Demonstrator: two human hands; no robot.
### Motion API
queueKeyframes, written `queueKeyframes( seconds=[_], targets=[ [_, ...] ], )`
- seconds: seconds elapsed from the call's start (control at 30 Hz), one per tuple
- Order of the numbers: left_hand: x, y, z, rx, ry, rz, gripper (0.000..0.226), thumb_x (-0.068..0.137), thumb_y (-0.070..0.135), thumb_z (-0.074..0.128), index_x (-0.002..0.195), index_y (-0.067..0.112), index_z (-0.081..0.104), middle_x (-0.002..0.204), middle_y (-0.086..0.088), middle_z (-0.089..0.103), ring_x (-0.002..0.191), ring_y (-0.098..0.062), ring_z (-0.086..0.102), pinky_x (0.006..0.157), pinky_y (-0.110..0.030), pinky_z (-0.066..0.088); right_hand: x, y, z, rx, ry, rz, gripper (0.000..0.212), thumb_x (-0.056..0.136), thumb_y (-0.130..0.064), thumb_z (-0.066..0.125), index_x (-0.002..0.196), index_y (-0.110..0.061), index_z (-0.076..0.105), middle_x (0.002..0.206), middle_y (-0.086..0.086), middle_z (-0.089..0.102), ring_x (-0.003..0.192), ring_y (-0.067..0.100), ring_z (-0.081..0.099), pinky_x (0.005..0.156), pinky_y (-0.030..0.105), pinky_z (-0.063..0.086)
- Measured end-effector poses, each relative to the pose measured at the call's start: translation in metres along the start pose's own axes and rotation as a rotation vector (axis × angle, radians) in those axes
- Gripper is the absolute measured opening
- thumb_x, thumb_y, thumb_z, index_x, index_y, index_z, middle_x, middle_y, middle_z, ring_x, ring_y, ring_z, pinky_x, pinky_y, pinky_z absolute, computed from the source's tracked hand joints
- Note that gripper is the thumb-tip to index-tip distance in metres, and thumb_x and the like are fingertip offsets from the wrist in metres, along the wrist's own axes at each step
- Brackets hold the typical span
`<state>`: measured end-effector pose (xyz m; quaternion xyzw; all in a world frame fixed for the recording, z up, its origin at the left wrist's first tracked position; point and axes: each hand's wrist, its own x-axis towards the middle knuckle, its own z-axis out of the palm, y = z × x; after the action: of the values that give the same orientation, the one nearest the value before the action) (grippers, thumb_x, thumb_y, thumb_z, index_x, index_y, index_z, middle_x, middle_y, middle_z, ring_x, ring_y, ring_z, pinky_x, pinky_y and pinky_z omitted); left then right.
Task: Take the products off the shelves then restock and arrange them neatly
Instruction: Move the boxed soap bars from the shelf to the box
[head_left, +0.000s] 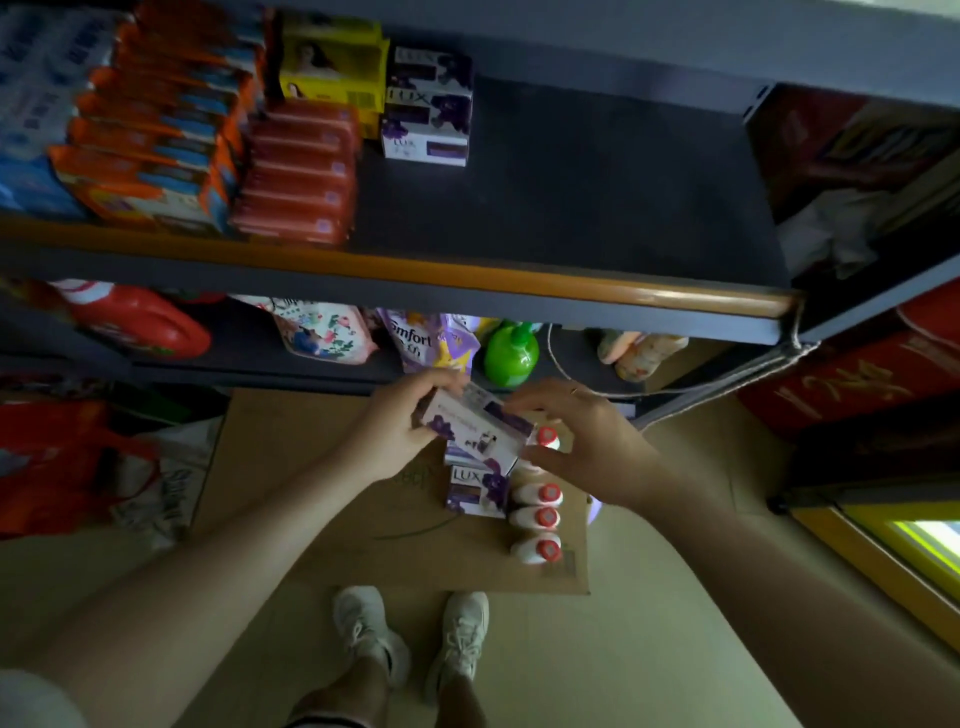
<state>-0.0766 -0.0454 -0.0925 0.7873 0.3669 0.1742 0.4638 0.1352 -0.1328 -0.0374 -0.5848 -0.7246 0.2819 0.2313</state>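
My left hand (397, 426) grips the left end of a white and purple Lux soap box (475, 431), held in the air above the floor. My right hand (582, 441) is at the box's right end, fingers curled around it. Below it, more Lux boxes (475, 491) lie on a flat sheet of cardboard (332, 493), next to a row of white bottles with red caps (537, 517). On the upper shelf (597, 197) a stack of three Lux boxes (428, 106) stands beside yellow boxes (332, 62), red soap packs (298, 176) and orange packs (156, 135).
The lower shelf holds a red detergent jug (140, 322), refill pouches (434, 340) and a green bottle (511, 353). A red bag (67, 462) lies at the left, red boxes (857, 384) at the right. My feet (415, 639) stand at the cardboard's near edge.
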Motion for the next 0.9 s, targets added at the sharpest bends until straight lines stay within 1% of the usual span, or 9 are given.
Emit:
queueKeyframes(
  seconds=[0.13,0.2,0.27,0.33,0.4,0.47,0.63,0.77,0.9],
  targets=[
    [-0.026,-0.03,0.021,-0.036,-0.155,-0.323,0.046,0.081,0.013,0.069,0.119,0.028,0.047,0.111,0.007,0.059,0.093,-0.003,0.06,0.078,-0.023,0.054,-0.009,0.027,0.017,0.148,-0.061,0.252,0.023,0.082,-0.012,0.069,0.105,-0.013,0.066,0.099,-0.005,0.065,0.083,0.001,0.059,0.075,0.006,0.044],
    [-0.036,-0.042,0.035,-0.095,-0.155,-0.507,0.046,0.084,0.018,0.067,0.123,0.024,0.045,0.108,0.009,0.057,0.09,-0.005,0.058,0.073,-0.018,0.049,-0.012,0.042,0.027,0.201,-0.085,0.355,0.019,0.085,-0.01,0.065,0.103,-0.01,0.067,0.094,-0.003,0.066,0.079,-0.001,0.059,0.073,0.004,0.043],
    [-0.039,-0.057,0.05,-0.215,-0.141,-0.694,0.038,0.085,0.019,0.065,0.115,0.024,0.042,0.102,0.007,0.057,0.088,-0.009,0.058,0.072,-0.023,0.051,-0.015,0.055,0.038,0.23,-0.074,0.418,0.016,0.084,-0.006,0.065,0.1,-0.006,0.067,0.091,-0.002,0.064,0.077,-0.007,0.059,0.073,0.003,0.042],
    [-0.038,-0.071,0.065,-0.262,-0.173,-0.824,0.035,0.087,0.02,0.063,0.112,0.021,0.038,0.106,0.001,0.058,0.087,-0.012,0.059,0.07,-0.024,0.053,-0.019,0.066,0.049,0.301,-0.036,0.505,0.013,0.083,-0.002,0.065,0.096,-0.004,0.067,0.091,0.0,0.062,0.081,0.001,0.059,0.079,0.012,0.046],
    [-0.035,-0.085,0.082,-0.228,-0.218,-0.877,0.035,0.089,0.022,0.061,0.116,0.017,0.04,0.112,-0.005,0.057,0.091,-0.016,0.059,0.073,-0.028,0.053,-0.023,0.074,0.059,0.369,-0.023,0.599,0.011,0.084,-0.001,0.064,0.089,-0.01,0.066,0.09,0.001,0.063,0.087,0.014,0.06,0.084,0.028,0.048],
    [-0.031,-0.093,0.101,-0.199,-0.231,-0.889,0.036,0.09,0.024,0.058,0.121,0.014,0.043,0.113,-0.006,0.058,0.092,-0.018,0.058,0.076,-0.029,0.053,-0.025,0.081,0.067,0.382,-0.023,0.641,0.016,0.085,-0.003,0.062,0.082,-0.019,0.063,0.089,0.001,0.064,0.085,0.015,0.06,0.082,0.032,0.049],
    [-0.022,-0.1,0.138,-0.261,-0.117,-0.907,0.043,0.094,0.028,0.052,0.132,0.012,0.043,0.115,-0.007,0.059,0.09,-0.018,0.057,0.068,-0.027,0.05,-0.027,0.099,0.075,0.387,-0.038,0.697,0.012,0.087,-0.01,0.061,0.084,-0.021,0.064,0.09,0.0,0.067,0.077,0.016,0.062,0.077,0.031,0.05],
    [-0.012,-0.105,0.149,-0.159,-0.034,-0.894,0.042,0.096,0.025,0.048,0.132,0.006,0.044,0.123,-0.014,0.057,0.102,-0.028,0.06,0.087,-0.043,0.051,-0.027,0.104,0.071,0.355,-0.077,0.706,0.014,0.089,-0.012,0.058,0.089,-0.023,0.065,0.104,0.005,0.068,0.086,0.016,0.062,0.081,0.032,0.05],
    [-0.014,-0.103,0.144,-0.266,-0.002,-0.893,0.046,0.097,0.018,0.045,0.14,0.007,0.034,0.135,-0.014,0.049,0.114,-0.027,0.055,0.096,-0.043,0.047,-0.024,0.095,0.062,0.343,-0.172,0.618,0.013,0.091,-0.012,0.055,0.096,-0.021,0.063,0.104,-0.001,0.067,0.093,0.013,0.062,0.083,0.022,0.048]
  ],
)
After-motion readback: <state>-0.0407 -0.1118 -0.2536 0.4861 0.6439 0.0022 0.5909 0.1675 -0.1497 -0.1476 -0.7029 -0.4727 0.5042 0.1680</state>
